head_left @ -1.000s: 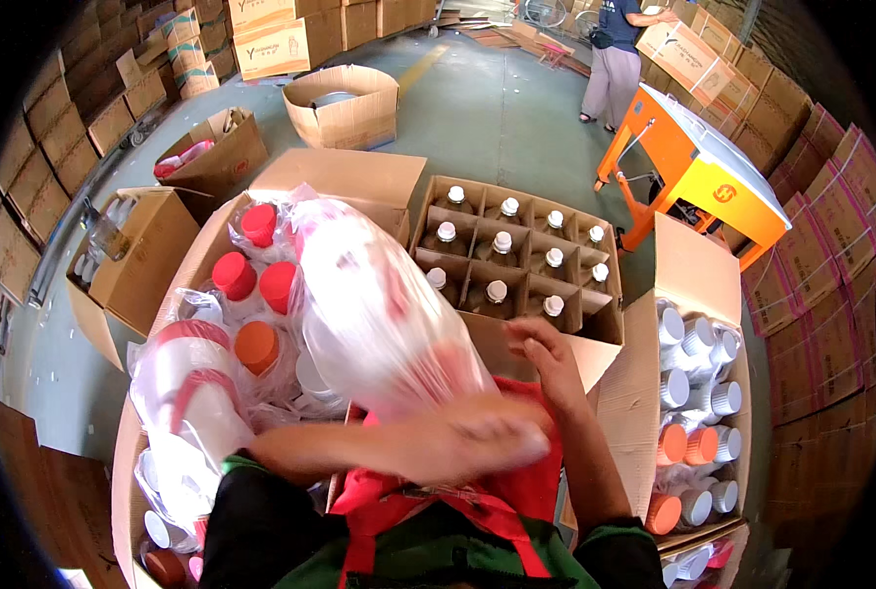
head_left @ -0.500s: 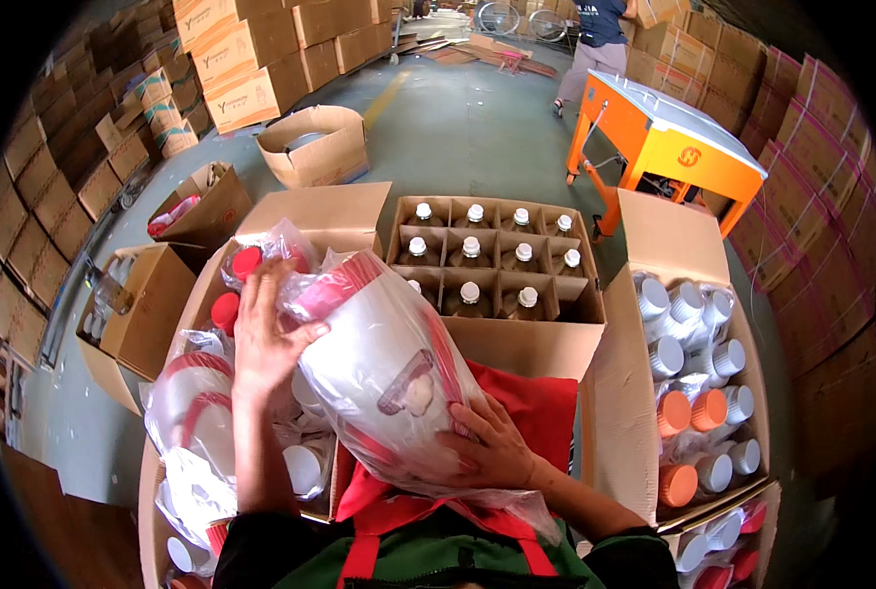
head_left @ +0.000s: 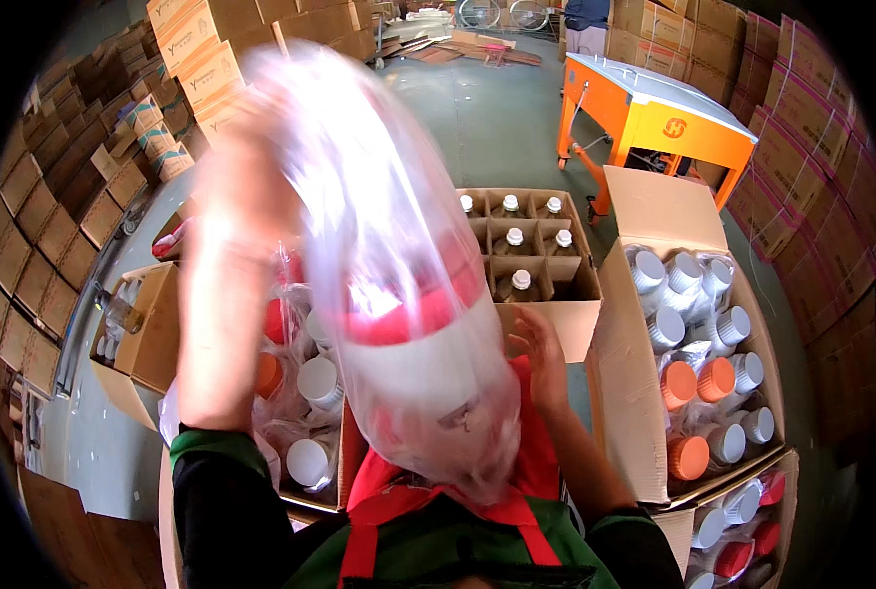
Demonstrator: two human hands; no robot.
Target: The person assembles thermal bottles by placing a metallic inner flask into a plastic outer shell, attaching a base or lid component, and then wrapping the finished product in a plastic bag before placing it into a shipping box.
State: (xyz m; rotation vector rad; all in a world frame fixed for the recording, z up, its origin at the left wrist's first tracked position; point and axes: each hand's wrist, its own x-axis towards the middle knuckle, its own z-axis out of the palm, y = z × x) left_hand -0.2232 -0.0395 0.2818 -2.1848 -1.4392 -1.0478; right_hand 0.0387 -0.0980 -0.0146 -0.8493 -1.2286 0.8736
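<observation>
Left hand [head_left: 246,187] at upper end of bagged white-and-red container [head_left: 423,334], too blurred to tell its grip; right hand [head_left: 544,363] released, just beside it. Container slants between hands; slick plastic film [head_left: 359,157] could slip, dropping it onto capped bottles [head_left: 520,285] beyond right hand.

The head fisheye looks forward and down, close to the wrapped bundle [head_left: 403,294]. It sees well beyond that bundle.
</observation>
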